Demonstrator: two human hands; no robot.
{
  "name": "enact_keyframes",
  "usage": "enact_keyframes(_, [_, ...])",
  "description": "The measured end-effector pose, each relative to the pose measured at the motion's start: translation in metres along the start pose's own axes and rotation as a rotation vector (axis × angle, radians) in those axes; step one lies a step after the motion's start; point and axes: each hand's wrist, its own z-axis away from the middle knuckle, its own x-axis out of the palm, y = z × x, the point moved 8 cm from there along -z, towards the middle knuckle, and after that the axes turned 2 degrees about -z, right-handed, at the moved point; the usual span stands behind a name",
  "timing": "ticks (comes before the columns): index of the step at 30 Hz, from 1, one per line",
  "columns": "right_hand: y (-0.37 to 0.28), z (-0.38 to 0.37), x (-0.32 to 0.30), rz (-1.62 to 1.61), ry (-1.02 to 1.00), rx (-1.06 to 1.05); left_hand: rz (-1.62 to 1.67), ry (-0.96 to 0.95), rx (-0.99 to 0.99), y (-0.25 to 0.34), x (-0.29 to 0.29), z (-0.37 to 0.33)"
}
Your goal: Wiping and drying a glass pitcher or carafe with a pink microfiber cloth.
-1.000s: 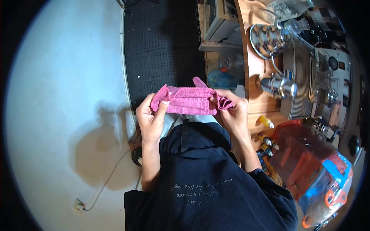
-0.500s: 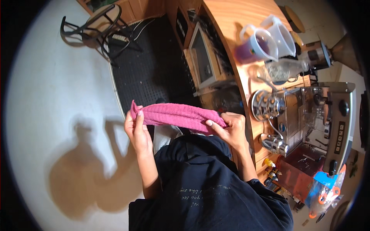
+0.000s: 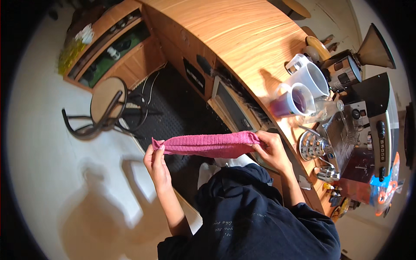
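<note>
A folded pink cloth (image 3: pixel 208 144) is stretched between my two hands, in front of my body and above the dark floor mat. My left hand (image 3: pixel 157 164) pinches its left end between thumb and fingers, and a small corner sticks up there. At the other end, my right hand (image 3: pixel 272 149) grips the cloth with the thumb on the near side. The cloth hangs a little lower toward the right. My right forearm is close to the edge of the wooden counter (image 3: pixel 225 26).
On the counter stand a jug of purple liquid (image 3: pixel 297 100), a clear plastic jug (image 3: pixel 310 78), a glass bottle (image 3: pixel 325 110), a metal gooseneck kettle (image 3: pixel 312 145) and an espresso machine (image 3: pixel 379 117). A round-seated chair (image 3: pixel 108 102) stands at the far left, near a wooden cabinet (image 3: pixel 125 65).
My view has turned, bringing more of the counter and cabinet into sight. Both hands still hold the cloth, now pulled straighter, with its right end raised relative to the left.
</note>
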Motion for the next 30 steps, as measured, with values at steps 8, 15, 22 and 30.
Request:
enact_keyframes(8, [0.067,-0.130,-0.025,-0.245,0.363,0.240,-0.154,-0.297,-0.057,0.017,0.101,-0.186])
enact_keyframes(15, [0.084,-0.279,-0.108,-0.480,0.795,0.032,-0.187,-0.540,0.116,0.094,0.282,-0.345])
enact_keyframes(22, [0.045,-0.353,-0.141,-0.240,0.862,-0.259,-0.069,-1.006,0.644,0.161,0.362,-0.428])
enact_keyframes(30, [0.141,-0.400,-0.019,0.441,0.201,0.363,-0.775,-1.135,0.497,-0.008,0.351,-0.524])
